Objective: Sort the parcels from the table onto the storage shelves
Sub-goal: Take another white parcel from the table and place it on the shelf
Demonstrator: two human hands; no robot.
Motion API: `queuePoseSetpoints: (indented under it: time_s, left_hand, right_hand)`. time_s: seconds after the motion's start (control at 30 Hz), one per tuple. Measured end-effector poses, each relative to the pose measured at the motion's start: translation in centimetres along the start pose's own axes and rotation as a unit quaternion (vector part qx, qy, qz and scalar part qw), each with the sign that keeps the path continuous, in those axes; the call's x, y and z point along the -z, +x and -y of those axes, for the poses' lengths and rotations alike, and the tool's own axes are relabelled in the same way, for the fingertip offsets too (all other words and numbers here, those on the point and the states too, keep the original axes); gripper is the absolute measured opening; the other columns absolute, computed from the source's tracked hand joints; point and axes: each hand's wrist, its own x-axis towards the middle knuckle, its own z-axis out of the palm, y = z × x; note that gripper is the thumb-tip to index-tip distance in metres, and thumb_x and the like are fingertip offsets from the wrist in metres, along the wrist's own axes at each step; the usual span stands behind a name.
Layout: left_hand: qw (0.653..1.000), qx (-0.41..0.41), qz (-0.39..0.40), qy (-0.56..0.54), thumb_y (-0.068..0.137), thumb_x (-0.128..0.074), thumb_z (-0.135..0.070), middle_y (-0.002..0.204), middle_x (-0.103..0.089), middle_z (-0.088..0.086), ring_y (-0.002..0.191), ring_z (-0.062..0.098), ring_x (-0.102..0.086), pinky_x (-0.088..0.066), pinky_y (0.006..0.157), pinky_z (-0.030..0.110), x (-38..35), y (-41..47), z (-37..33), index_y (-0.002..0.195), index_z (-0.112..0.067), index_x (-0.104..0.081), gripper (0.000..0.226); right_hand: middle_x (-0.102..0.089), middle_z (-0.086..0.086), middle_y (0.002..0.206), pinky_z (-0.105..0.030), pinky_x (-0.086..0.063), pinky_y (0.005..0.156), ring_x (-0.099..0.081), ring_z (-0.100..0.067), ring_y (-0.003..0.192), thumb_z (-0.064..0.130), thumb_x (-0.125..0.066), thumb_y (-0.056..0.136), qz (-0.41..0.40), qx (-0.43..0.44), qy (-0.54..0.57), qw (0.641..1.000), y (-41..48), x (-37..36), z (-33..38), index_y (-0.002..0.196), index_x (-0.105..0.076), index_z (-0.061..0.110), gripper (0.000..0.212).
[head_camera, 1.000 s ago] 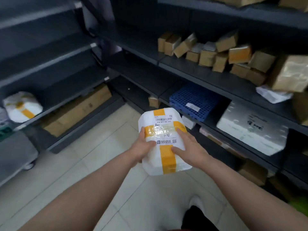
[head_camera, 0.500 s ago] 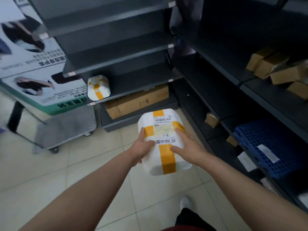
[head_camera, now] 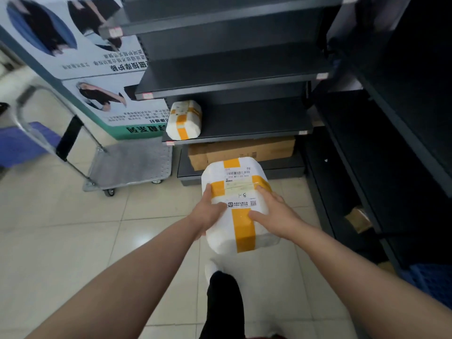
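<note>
I hold a white parcel (head_camera: 238,192) crossed with yellow tape and marked "8-1" in front of me above the floor. My left hand (head_camera: 208,214) grips its left side, thumb on top. My right hand (head_camera: 274,216) grips its right side, with the fingers spread on its top. Straight ahead stands a dark shelf unit (head_camera: 244,133). A second, similar white and yellow parcel (head_camera: 184,119) lies at the left end of its low shelf. The shelves above that one are bare.
A long cardboard box (head_camera: 244,150) lies on the bottom shelf. A metal platform trolley (head_camera: 132,162) stands to the left, before a printed poster (head_camera: 97,69). Another dark shelf run (head_camera: 379,143) lines the right side, with a small carton (head_camera: 358,218) low down. My foot (head_camera: 212,267) is on tiled floor.
My view has swung left, away from the right shelves full of cartons, onto the shelf unit with the other white parcel, which is now closer. Both hands keep the same hold.
</note>
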Motion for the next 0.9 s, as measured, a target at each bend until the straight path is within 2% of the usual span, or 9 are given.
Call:
queuePoseSetpoints:
  time_s: [0.2, 0.33, 0.47, 0.7, 0.8, 0.9]
  left_hand:
    - [1.0, 0.005, 0.008, -0.004, 0.098, -0.049, -0.031, 0.141, -0.045, 0.003, 0.103, 0.025, -0.051, -0.049, 0.077, 0.042, 4.8, 9.9, -3.1, 0.152, -0.045, 0.004, 0.076]
    - [1.0, 0.01, 0.026, 0.01, 0.099, -0.049, -0.031, 0.143, -0.043, 0.004, 0.108, 0.026, -0.051, -0.049, 0.088, 0.047, 8.4, 17.6, -5.8, 0.151, -0.045, 0.004, 0.076]
    - [0.999, 0.018, 0.035, 0.017, 0.098, -0.048, -0.032, 0.146, -0.041, 0.004, 0.117, 0.03, -0.052, -0.046, 0.1, 0.052, 11.1, 25.0, -7.9, 0.151, -0.045, 0.003, 0.074]
    - [0.998, 0.027, 0.042, 0.045, 0.098, -0.048, -0.033, 0.146, -0.041, 0.005, 0.119, 0.032, -0.052, -0.046, 0.101, 0.053, 11.8, 36.9, -10.4, 0.151, -0.046, 0.001, 0.073]
    - [0.998, 0.013, 0.02, 0.052, 0.098, -0.049, -0.033, 0.149, -0.038, 0.004, 0.122, 0.032, -0.049, -0.044, 0.104, 0.05, 11.6, 42.0, -11.7, 0.151, -0.048, -0.002, 0.073]
    - [0.999, -0.015, -0.014, 0.049, 0.099, -0.05, -0.031, 0.151, -0.034, 0.005, 0.126, 0.033, -0.046, -0.044, 0.103, 0.048, 11.6, 47.3, -13.3, 0.151, -0.048, -0.004, 0.071]
  right_hand:
    - [-0.018, 0.002, 0.156, -0.04, -0.04, 0.103, -0.038, -0.027, 0.133, 0.051, -0.058, 0.087, 0.004, -0.007, -0.019, 1.0, 10.8, 0.6, 3.9, 0.151, -0.01, 0.041, 0.08]
    - [-0.019, 0.004, 0.156, -0.039, -0.044, 0.092, -0.042, -0.027, 0.129, 0.051, -0.057, 0.088, 0.005, -0.037, -0.007, 0.999, 18.7, 0.6, 6.5, 0.15, -0.009, 0.042, 0.08]
    - [-0.018, 0.005, 0.156, -0.04, -0.042, 0.096, -0.04, -0.026, 0.131, 0.053, -0.057, 0.086, -0.003, -0.062, 0.012, 0.998, 26.2, 0.4, 8.0, 0.15, -0.008, 0.044, 0.081]
    - [-0.03, 0.002, 0.149, -0.036, -0.045, 0.084, -0.047, -0.025, 0.122, 0.051, -0.059, 0.087, -0.018, -0.088, 0.049, 0.995, 38.0, -0.2, 6.7, 0.149, -0.011, 0.045, 0.078]
    - [-0.032, 0.002, 0.148, -0.032, -0.043, 0.08, -0.047, -0.025, 0.121, 0.052, -0.057, 0.088, -0.029, -0.082, 0.045, 0.995, 43.0, 0.1, 5.6, 0.148, -0.01, 0.047, 0.077]
    - [-0.025, 0.005, 0.152, -0.038, -0.045, 0.091, -0.04, -0.023, 0.13, 0.052, -0.056, 0.088, -0.049, -0.053, 0.044, 0.996, 48.3, 0.3, 5.2, 0.148, -0.008, 0.047, 0.077]
